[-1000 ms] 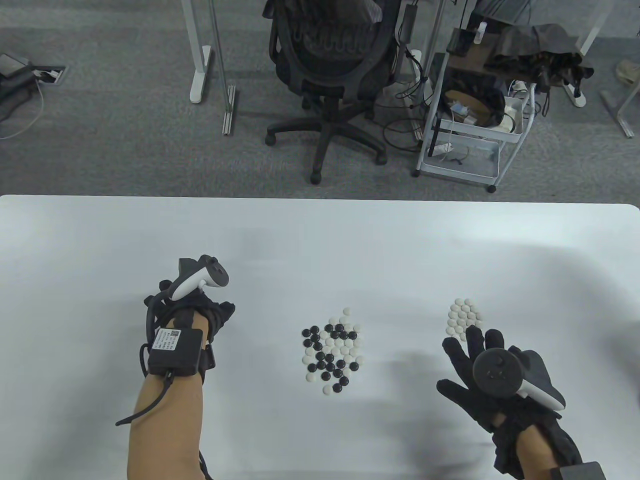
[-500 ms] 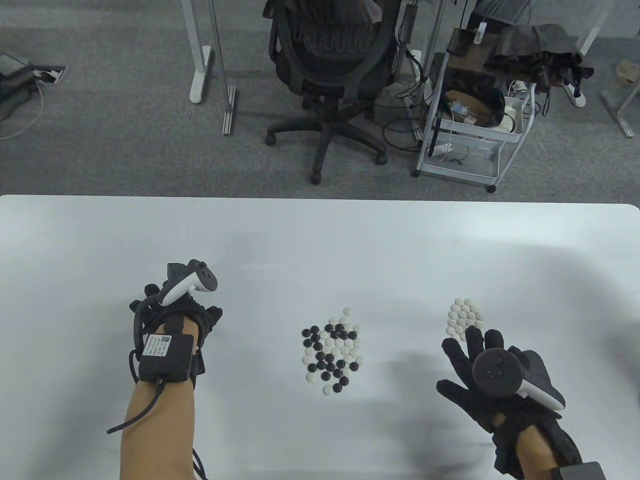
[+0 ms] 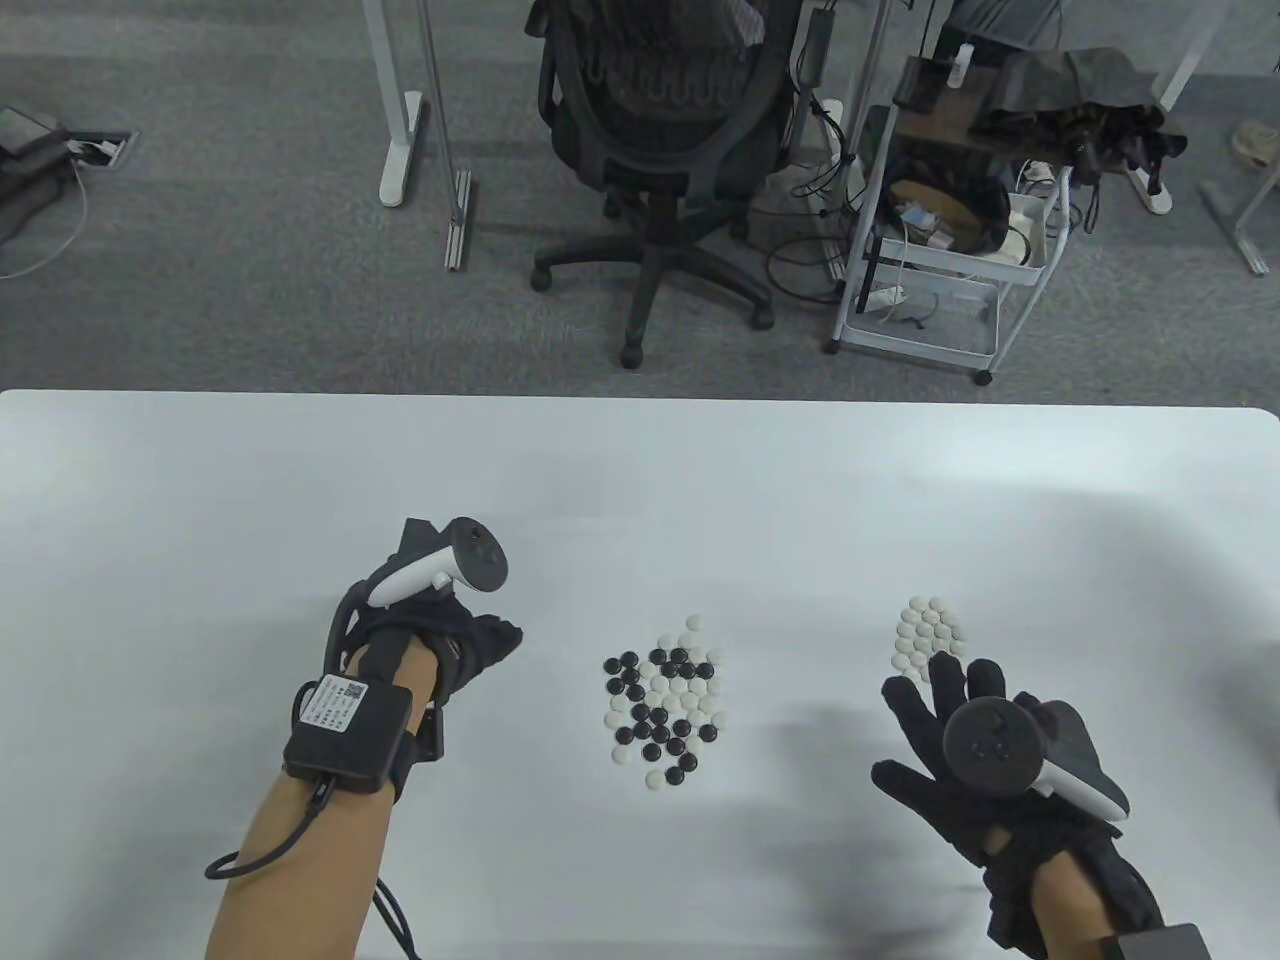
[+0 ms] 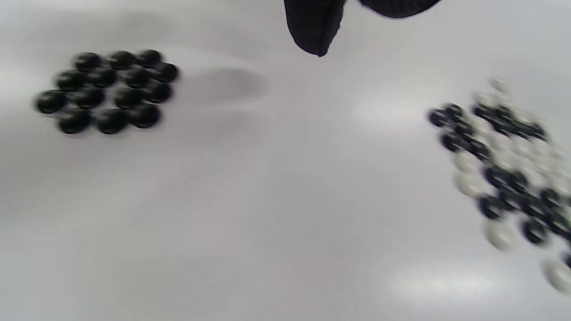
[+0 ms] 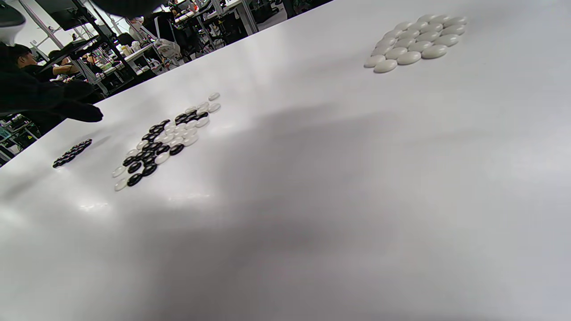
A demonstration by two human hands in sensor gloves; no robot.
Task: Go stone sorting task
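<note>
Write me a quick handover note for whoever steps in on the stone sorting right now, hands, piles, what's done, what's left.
Left hand: empty, fingers relaxed, between the black pile and the mixed pile.
Right hand: open, fingers spread, holding nothing, just below the white pile.
Done: one group of black stones on the left (hidden under the left hand in the table view), one of white on the right.
Left: the mixed pile at table centre holds many black and white stones to sort.

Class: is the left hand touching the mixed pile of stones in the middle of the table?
Apart. The table view shows bare table between the left hand and the mixed pile.
</note>
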